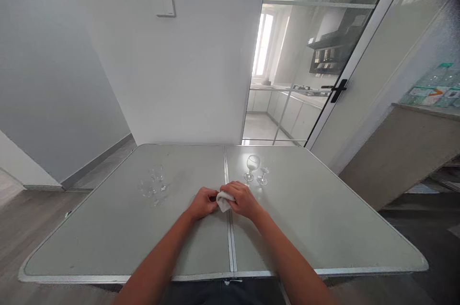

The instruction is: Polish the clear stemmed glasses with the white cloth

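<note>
My right hand is closed around a folded white cloth above the middle seam of the table. Right beside it, my left hand has its fingers curled in toward the cloth. Whatever sits between the left fingers, if anything, is hidden. Beyond my right hand stand two clear stemmed glasses: a larger one with a round bowl and a smaller one. Several more clear glasses are grouped farther off to the left of my left hand; their outlines are faint against the tabletop.
The pale folding table has a metal rim and a central metal seam. A white wall borders its far edge. A glass door with a black handle stands at the back right. Plastic bottles rest on a ledge at far right.
</note>
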The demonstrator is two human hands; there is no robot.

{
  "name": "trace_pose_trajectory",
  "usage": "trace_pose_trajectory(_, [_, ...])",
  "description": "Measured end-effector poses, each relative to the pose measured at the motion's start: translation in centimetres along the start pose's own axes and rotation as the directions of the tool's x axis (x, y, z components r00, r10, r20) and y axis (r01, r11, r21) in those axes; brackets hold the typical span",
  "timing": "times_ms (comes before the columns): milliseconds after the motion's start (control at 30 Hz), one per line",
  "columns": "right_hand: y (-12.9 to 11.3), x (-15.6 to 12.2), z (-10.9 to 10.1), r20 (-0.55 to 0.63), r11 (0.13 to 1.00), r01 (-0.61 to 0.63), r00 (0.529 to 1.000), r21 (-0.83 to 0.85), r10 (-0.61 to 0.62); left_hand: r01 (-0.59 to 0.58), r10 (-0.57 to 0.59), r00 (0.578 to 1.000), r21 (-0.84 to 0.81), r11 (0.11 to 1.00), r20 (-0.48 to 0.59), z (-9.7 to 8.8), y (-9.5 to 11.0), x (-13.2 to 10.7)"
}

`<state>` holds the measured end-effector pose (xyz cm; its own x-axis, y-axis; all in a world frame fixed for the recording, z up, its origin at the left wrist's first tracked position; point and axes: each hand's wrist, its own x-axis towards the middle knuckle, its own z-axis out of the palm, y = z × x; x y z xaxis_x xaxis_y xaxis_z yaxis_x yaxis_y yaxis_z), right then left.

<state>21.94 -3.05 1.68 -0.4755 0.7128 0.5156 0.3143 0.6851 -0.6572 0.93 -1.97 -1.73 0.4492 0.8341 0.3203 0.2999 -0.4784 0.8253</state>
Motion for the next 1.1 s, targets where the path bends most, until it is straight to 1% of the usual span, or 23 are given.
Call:
trace_pose_trajectory(33, [0.5, 0.2, 0.2, -0.039, 0.993, -0.107, 0.993, 0.054, 0.109, -0.014, 0.014, 1.000, 0.035, 0.999, 0.003, 0.0, 0.0, -0.1])
trace_pose_trajectory(67, [1.0, 0.4, 0.3, -0.065, 0.964, -0.219, 0.971, 0.153, 0.231, -0.029, 0.029, 1.000, 0.066, 0.997, 0.001, 0.1, -0.1, -0.1])
trace_pose_trajectory(100, [1.5, 0.5, 0.4, -0.067, 0.902, -0.320, 0.933, 0.289, 0.352, -0.040, 0.041, 0.999, 0.082, 0.996, -0.013, 0.1, -0.1, 0.0])
trace_pose_trajectory(133, [1.9, 0.6, 0.5, -0.042, 0.810, -0.392, 0.890, 0.437, 0.453, -0.040, 0.044, 0.998, 0.072, 0.997, -0.050, 0.1, -0.1, 0.0])
trace_pose_trajectory(167, [2.2, 0.7, 0.6, -0.007, 0.698, -0.426, 0.851, 0.577, 0.525, -0.035, 0.039, 0.995, 0.047, 0.998, -0.092, 0.1, -0.2, 0.1])
trace_pose_trajectory(233, [2.5, 0.7, 1.2, 0.049, 0.494, -0.403, 0.810, 0.770, 0.585, -0.016, 0.012, 0.984, -0.025, 1.000, -0.179, 0.1, -0.3, 0.4])
trace_pose_trajectory(267, [2.5, 0.7, 1.6, 0.048, 0.428, -0.367, 0.803, 0.826, 0.595, -0.006, -0.007, 0.975, -0.059, 0.998, -0.221, 0.2, -0.4, 0.6])
trace_pose_trajectory(300, [2.4, 0.6, 2.1, 0.024, 0.393, -0.323, 0.797, 0.861, 0.603, 0.003, -0.027, 0.966, -0.091, 0.996, -0.259, 0.2, -0.4, 0.8])
trace_pose_trajectory(333, [2.1, 0.6, 2.7, -0.019, 0.385, -0.282, 0.786, 0.879, 0.618, 0.012, -0.047, 0.956, -0.121, 0.993, -0.291, 0.2, -0.5, 1.0])
trace_pose_trajectory(367, [1.9, 0.5, 3.4, -0.079, 0.411, -0.248, 0.770, 0.877, 0.633, 0.021, -0.070, 0.946, -0.153, 0.988, -0.316, 0.3, -0.7, 1.1])
trace_pose_trajectory(400, [1.5, 0.4, 4.0, -0.152, 0.475, -0.225, 0.761, 0.851, 0.631, 0.031, -0.093, 0.938, -0.186, 0.982, -0.334, 0.3, -0.8, 1.2])
trace_pose_trajectory(433, [1.2, 0.3, 4.5, -0.227, 0.565, -0.215, 0.760, 0.797, 0.609, 0.040, -0.115, 0.931, -0.217, 0.975, -0.346, 0.4, -0.9, 1.3])
trace_pose_trajectory(467, [0.9, 0.2, 5.0, -0.293, 0.666, -0.215, 0.772, 0.715, 0.564, 0.049, -0.136, 0.925, -0.244, 0.969, -0.354, 0.5, -1.0, 1.3])
trace_pose_trajectory(533, [0.5, -0.1, 5.7, -0.362, 0.837, -0.220, 0.825, 0.501, 0.434, 0.060, -0.164, 0.912, -0.275, 0.960, -0.376, 0.8, -1.0, 1.3])
trace_pose_trajectory(600, [0.5, -0.4, 6.0, -0.383, 0.942, -0.194, 0.876, 0.275, 0.293, 0.052, -0.161, 0.904, -0.271, 0.961, -0.397, 1.0, -0.7, 1.4])
trace_pose_trajectory(667, [0.7, -0.5, 6.0, -0.390, 0.991, -0.126, 0.911, 0.047, 0.134, 0.030, -0.136, 0.901, -0.253, 0.967, -0.412, 1.2, -0.2, 1.4])
trace_pose_trajectory(700, [0.9, -0.5, 5.9, -0.387, 0.993, -0.092, 0.920, -0.068, 0.059, 0.018, -0.120, 0.901, -0.241, 0.970, -0.416, 1.3, 0.1, 1.4])
trace_pose_trajectory(767, [1.2, -0.4, 5.5, -0.355, 0.958, -0.027, 0.931, -0.286, -0.080, 0.004, -0.092, 0.902, -0.207, 0.978, -0.421, 1.4, 0.5, 1.5])
trace_pose_trajectory(833, [1.3, -0.2, 4.9, -0.292, 0.884, 0.050, 0.934, -0.464, -0.206, 0.003, -0.064, 0.906, -0.146, 0.989, -0.419, 1.5, 0.5, 1.5])
trace_pose_trajectory(900, [1.1, -0.1, 4.1, -0.194, 0.800, 0.137, 0.933, -0.585, -0.303, 0.003, -0.027, 0.913, -0.060, 0.998, -0.407, 1.6, 0.1, 1.4])
trace_pose_trajectory(1000, [0.3, 0.1, 3.2, -0.066, 0.732, 0.226, 0.936, -0.643, -0.346, -0.039, 0.088, 0.932, 0.143, 0.989, -0.352, 1.7, -0.8, 1.1])
trace_pose_trajectory(1033, [0.0, 0.2, 3.1, -0.054, 0.727, 0.231, 0.937, -0.646, -0.345, -0.070, 0.143, 0.934, 0.225, 0.972, -0.326, 1.7, -1.1, 1.1])
trace_pose_trajectory(1100, [-0.5, 0.5, 2.9, -0.081, 0.738, 0.190, 0.946, -0.648, -0.314, -0.137, 0.253, 0.927, 0.378, 0.915, -0.276, 1.7, -1.5, 0.9])
